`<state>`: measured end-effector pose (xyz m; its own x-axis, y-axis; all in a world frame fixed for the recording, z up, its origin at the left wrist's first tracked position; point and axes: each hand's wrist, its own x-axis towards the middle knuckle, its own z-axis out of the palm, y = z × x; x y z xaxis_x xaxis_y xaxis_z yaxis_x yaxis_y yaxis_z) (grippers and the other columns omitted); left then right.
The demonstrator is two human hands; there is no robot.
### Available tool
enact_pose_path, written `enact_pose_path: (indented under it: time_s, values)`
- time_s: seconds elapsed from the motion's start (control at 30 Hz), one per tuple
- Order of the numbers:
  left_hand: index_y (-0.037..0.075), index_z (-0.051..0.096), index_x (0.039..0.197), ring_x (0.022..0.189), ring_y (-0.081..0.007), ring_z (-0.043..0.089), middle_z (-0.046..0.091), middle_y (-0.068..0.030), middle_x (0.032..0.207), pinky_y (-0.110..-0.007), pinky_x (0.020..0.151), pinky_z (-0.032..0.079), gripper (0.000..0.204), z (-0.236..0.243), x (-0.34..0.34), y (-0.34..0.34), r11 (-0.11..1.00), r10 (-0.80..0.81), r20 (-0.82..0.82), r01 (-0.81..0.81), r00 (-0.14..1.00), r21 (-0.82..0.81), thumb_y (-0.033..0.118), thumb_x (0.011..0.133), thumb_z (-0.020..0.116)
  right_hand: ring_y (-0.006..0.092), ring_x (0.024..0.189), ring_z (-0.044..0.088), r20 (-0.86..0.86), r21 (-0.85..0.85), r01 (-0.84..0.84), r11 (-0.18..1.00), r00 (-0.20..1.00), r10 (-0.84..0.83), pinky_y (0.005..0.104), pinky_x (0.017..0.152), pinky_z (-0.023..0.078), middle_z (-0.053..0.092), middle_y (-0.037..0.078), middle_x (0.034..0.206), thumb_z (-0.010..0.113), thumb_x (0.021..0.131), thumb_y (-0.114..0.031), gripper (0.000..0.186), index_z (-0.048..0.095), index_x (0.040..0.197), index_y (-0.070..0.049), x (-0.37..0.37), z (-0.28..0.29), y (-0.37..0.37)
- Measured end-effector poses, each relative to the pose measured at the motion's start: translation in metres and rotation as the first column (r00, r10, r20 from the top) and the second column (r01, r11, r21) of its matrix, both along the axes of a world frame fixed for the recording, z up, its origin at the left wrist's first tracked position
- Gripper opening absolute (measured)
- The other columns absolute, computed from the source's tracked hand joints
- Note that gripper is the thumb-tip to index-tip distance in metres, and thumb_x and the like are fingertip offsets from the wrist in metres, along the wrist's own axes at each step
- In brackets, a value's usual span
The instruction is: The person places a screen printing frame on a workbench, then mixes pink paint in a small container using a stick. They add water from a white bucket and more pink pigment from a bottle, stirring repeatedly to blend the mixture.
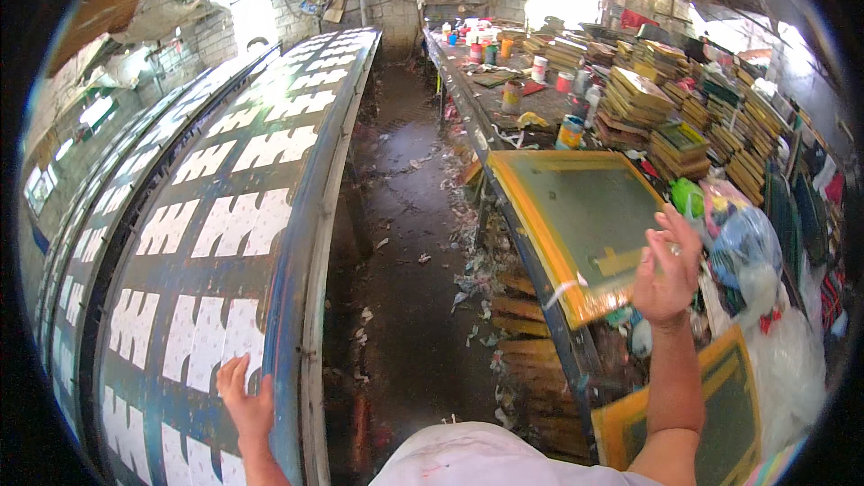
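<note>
By table and screen, left hand and right hand are raised, grips apart

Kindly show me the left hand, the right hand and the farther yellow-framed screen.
Left hand (248,405): head view, middle of the hand.
Right hand (667,283): head view, middle of the hand.
Farther screen (580,216): head view, middle of its mesh.

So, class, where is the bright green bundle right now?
In the head view, the bright green bundle is on the right, just above the person's right hand, between the upper yellow-framed screen and the stuffed clear plastic bag.
</note>
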<state>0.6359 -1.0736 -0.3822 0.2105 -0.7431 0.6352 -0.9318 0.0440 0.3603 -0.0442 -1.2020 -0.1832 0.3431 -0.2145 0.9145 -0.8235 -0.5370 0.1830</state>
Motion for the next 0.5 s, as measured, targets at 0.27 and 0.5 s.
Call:
enact_pose_path:
  time_s: [0.27, 0.5]
  values:
    - [0.002, 0.074, 0.144, 0.103, -0.0341, 0.062, 0.06, -0.0093, 0.094, -0.055, 0.105, 0.051, 0.062, -0.06, 0.085, -0.159, 0.942, 0.334, -0.1, -0.334, 0.937, 0.019, -0.014, 0.083, 0.075, 0.0314, 0.117, 0.079, -0.331, -0.077, -0.404, 0.912, 0.873, 0.359, 0.0413, 0.091, 0.066, 0.075, 0.014, 0.14, 0.09, 0.089, -0.004, 0.031, 0.085, 0.118, -0.012, 0.129, -0.009, -0.323]
    - [0.003, 0.078, 0.138, 0.092, -0.0257, 0.068, 0.068, -0.0065, 0.098, -0.043, 0.092, 0.056, 0.051, -0.033, 0.096, -0.486, 0.96, 0.228, -0.358, -0.27, 0.906, -0.07, -0.01, 0.09, 0.073, 0.0289, 0.116, 0.079, -0.371, -0.08, -0.448, 0.89, 0.842, 0.39, 0.0379, 0.086, 0.066, 0.076, 0.013, 0.141, 0.094, 0.088, -0.005, 0.031, 0.086, 0.116, -0.013, 0.205, 0.028, -0.573]
